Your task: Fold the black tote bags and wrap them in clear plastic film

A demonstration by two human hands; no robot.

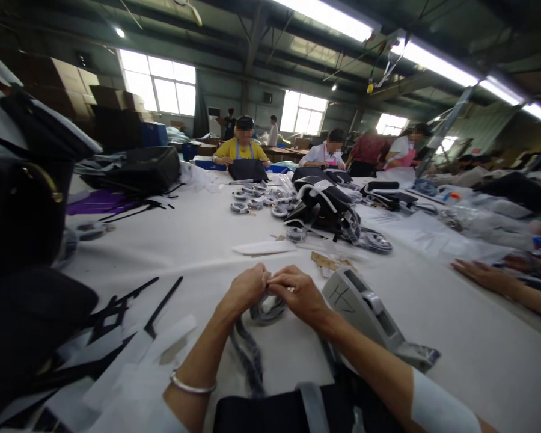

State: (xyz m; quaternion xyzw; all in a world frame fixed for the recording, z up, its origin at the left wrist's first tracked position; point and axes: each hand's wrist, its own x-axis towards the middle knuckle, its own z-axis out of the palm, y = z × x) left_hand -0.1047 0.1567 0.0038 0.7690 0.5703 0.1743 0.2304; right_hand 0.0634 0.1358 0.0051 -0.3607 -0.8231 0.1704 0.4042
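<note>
In the head view, a coiled strap, grey and shiny as if wrapped in plastic, hangs just below my hands. My left hand pinches its upper edge, and my right hand grips it from the other side, fingertips meeting. A dark plastic-covered strap trails down under my left wrist. Close below lies a black bag with a grey band across it. Beside my right forearm stands a bulky grey plastic device with marker strokes on its side.
Several coiled straps and a pile of black bags lie ahead on the white table. Black bags crowd the left, above black strips. A co-worker's hand rests at right; other people work across the table.
</note>
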